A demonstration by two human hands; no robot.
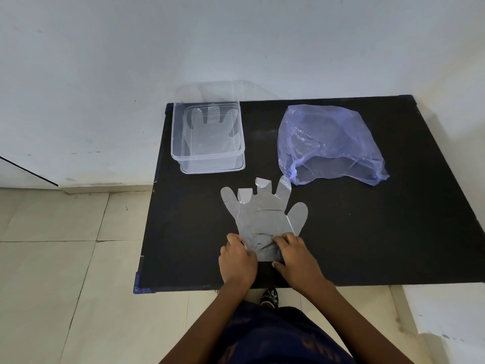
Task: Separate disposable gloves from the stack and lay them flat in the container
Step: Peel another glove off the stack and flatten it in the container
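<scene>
A stack of clear disposable gloves (265,216) lies flat on the black table (367,232), fingers pointing away from me; two finger tips are folded over. My left hand (236,261) pinches the cuff's left side and my right hand (295,256) pinches its right side, wrinkling the plastic between them. At the back left stands a clear plastic container (207,135) with one glove (210,122) lying flat inside, fingers toward the wall.
A crumpled purple plastic bag (328,143) lies at the back right of the table. The container rests on its clear lid (212,168). A white wall runs behind the table, tiled floor lies to the left, and my foot (270,296) shows below the front edge.
</scene>
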